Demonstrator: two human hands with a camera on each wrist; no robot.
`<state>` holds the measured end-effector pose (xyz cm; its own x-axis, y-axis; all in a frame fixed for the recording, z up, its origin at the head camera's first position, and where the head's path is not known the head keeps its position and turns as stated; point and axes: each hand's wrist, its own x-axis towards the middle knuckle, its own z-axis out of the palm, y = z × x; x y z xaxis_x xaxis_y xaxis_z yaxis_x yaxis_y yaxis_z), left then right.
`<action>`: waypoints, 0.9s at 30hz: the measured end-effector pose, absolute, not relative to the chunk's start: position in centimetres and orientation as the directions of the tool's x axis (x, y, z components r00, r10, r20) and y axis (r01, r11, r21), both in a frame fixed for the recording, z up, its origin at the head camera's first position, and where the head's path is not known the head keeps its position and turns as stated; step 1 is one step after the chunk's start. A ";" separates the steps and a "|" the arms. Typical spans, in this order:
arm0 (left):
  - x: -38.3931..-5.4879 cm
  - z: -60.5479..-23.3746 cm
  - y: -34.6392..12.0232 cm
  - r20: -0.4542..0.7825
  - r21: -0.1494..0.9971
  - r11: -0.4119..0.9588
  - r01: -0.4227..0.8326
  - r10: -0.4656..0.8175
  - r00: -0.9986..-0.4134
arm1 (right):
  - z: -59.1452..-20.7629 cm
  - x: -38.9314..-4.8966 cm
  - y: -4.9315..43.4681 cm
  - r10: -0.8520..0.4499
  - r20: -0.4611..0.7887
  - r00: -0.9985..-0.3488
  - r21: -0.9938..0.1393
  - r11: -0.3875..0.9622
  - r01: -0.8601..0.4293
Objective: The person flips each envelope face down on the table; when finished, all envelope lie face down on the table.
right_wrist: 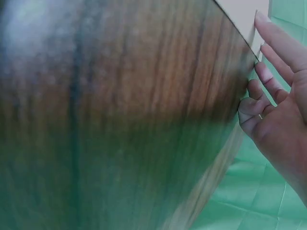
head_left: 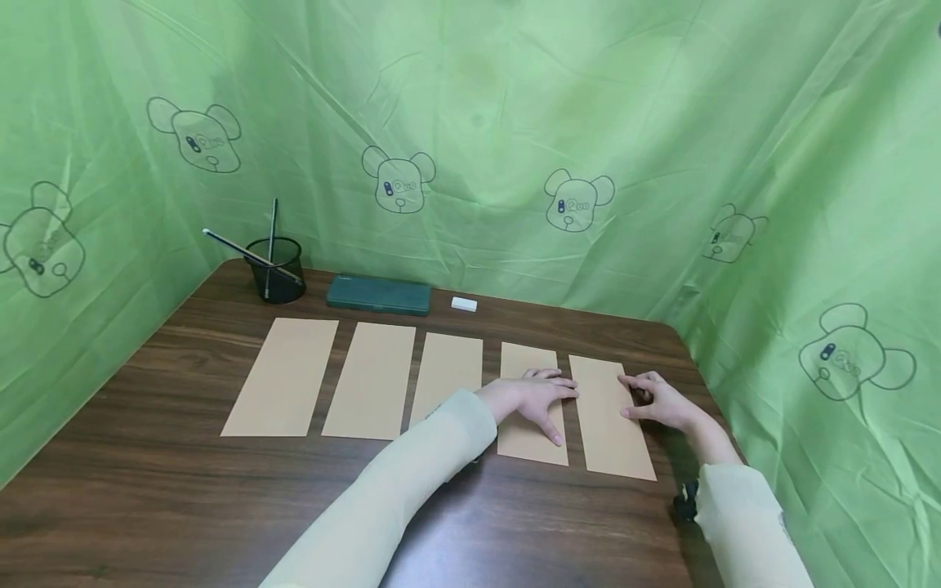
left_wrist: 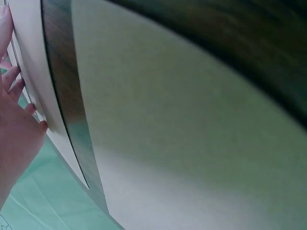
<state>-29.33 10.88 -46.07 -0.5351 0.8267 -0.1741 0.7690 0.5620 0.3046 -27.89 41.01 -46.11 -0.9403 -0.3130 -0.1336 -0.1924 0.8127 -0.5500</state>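
Observation:
Several tan rectangular paper sheets lie in a row on the table. My left hand point(head_left: 536, 401) lies over the second sheet from the right point(head_left: 531, 454), fingers spread. Its fingertips reach the left edge of the rightmost sheet point(head_left: 601, 408), and its thumb points toward me. At that sheet's right edge, my right hand point(head_left: 664, 404) touches with thumb and forefinger, held apart; its other fingers bend inward. The right wrist view shows those fingertips at a corner of pale paper point(right_wrist: 242, 17). In the left wrist view, a nearer sheet point(left_wrist: 177, 110) fills much of the picture.
Along the back stand a black mesh pencil cup point(head_left: 279, 282) with pencils, a dark green flat case point(head_left: 378, 295) and a white eraser point(head_left: 464, 304). Green curtains point(head_left: 470, 122) with bear-like outlines hang close behind the wooden table point(head_left: 147, 490) and at both sides.

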 end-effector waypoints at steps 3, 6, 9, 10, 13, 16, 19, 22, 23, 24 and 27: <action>-29.3 -46.0 10.8 -0.177 0.311 0.563 0.766 0.826 -0.536 | -46.1 -28.2 41.0 -0.308 -0.151 -0.939 -0.537 0.823 -0.184; -29.3 -46.0 10.8 -0.171 0.325 0.571 0.754 0.819 -0.547 | -46.0 -28.4 41.0 -0.320 -0.153 -0.935 -0.532 0.824 -0.195; -29.2 -45.9 10.7 -0.144 0.347 0.578 0.738 0.811 -0.567 | -45.7 -28.5 40.8 -0.334 -0.139 -0.932 -0.529 0.821 -0.216; -29.2 -45.6 10.6 -0.131 0.357 0.577 0.735 0.810 -0.572 | -45.5 -28.5 40.7 -0.342 -0.133 -0.930 -0.528 0.819 -0.226; -28.7 -44.3 10.1 -0.087 0.381 0.564 0.732 0.810 -0.579 | -44.5 -28.3 40.5 -0.345 -0.102 -0.933 -0.501 0.828 -0.252; -28.0 -42.1 9.0 -0.051 0.388 0.566 0.727 0.801 -0.596 | -43.0 -27.8 40.0 -0.350 -0.067 -0.934 -0.458 0.843 -0.283; -27.2 -39.5 7.2 -0.024 0.374 0.599 0.708 0.769 -0.639 | -41.2 -27.1 39.2 -0.362 -0.034 -0.931 -0.408 0.856 -0.318; -26.5 -37.1 5.1 0.010 0.328 0.643 0.692 0.731 -0.683 | -39.2 -26.3 38.2 -0.391 0.016 -0.920 -0.356 0.858 -0.371; -26.2 -36.2 4.4 0.025 0.308 0.657 0.688 0.717 -0.696 | -38.6 -26.1 37.8 -0.401 0.039 -0.915 -0.339 0.856 -0.389; -26.0 -35.5 3.6 0.043 0.284 0.672 0.684 0.703 -0.710 | -38.0 -25.8 37.4 -0.411 0.068 -0.909 -0.323 0.853 -0.410; -25.2 -33.4 1.4 0.105 0.208 0.722 0.660 0.655 -0.749 | -36.5 -24.9 36.2 -0.414 0.155 -0.897 -0.280 0.852 -0.442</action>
